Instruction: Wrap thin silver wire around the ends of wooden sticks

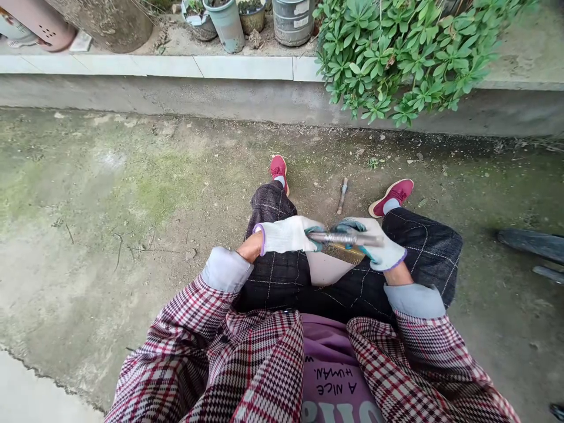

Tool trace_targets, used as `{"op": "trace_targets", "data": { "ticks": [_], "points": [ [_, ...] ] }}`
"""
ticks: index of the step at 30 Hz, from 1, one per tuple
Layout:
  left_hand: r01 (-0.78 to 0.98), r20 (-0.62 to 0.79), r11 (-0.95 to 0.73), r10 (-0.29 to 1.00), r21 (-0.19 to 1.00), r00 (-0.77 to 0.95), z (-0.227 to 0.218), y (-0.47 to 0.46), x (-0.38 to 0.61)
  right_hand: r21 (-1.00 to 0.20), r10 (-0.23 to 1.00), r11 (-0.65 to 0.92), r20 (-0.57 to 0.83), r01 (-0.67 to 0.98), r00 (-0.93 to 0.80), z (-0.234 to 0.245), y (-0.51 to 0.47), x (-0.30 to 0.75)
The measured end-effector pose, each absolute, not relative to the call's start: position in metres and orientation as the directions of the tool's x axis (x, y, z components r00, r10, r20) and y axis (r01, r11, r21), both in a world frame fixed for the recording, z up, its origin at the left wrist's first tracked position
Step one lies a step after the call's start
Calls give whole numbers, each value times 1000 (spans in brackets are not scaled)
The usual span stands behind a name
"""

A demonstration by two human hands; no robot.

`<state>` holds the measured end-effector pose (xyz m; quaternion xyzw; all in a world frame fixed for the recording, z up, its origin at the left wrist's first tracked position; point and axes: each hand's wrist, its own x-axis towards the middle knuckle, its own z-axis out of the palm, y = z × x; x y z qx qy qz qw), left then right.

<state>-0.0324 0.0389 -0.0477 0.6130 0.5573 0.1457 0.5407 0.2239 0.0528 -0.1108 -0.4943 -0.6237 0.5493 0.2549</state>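
Both of my hands wear white knitted gloves with teal coating and purple cuffs. My left hand [294,233] is closed around the left end of a grey metal rod [341,238], which has a ridged, shiny middle section. The rod lies almost level above my lap. My right hand [381,244] is curled at the rod's right part, its fingers bent behind it; motion blurs this end. A yellowish strip [348,254] shows just beneath the rod, its kind unclear. On the ground between my feet lies a similar short metal rod [342,195].
Below my hands, a pale flat surface [330,270] shows between my legs. Ahead runs a low concrete ledge [247,67] with white tiles, bearing flower pots [224,26] and a leafy green bush [396,59]. Dark objects [533,242] stand at the right edge.
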Motion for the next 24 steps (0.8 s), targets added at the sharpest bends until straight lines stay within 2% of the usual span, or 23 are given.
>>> {"op": "trace_targets", "data": {
  "ticks": [3,6,10,14,16,18,21,24],
  "points": [
    [403,-448,289,808,868,384,-53,49,-28,-950,924,-230,-281,210,-259,-119,40,212],
    [252,-443,381,854,890,274,-60,56,-25,-941,938,-201,-265,272,-222,-125,36,206],
    [19,-411,414,897,910,164,-64,55,-19,-867,971,21,-102,499,-218,-124,43,205],
    [-249,-411,425,905,870,107,-63,53,-11,-722,996,92,81,686,-48,-100,43,200],
    [-368,-398,391,916,844,60,-64,56,-8,-688,981,115,194,717,28,-85,38,194],
    [-457,-384,344,923,820,7,-67,60,-6,-708,968,148,248,690,47,-75,30,185],
    [-513,-381,300,923,804,-57,-70,63,-5,-786,986,164,148,596,-76,-75,20,165],
    [-532,-409,308,909,789,-79,-71,61,1,-788,985,104,-5,607,-175,-88,15,145]
  ]
}}
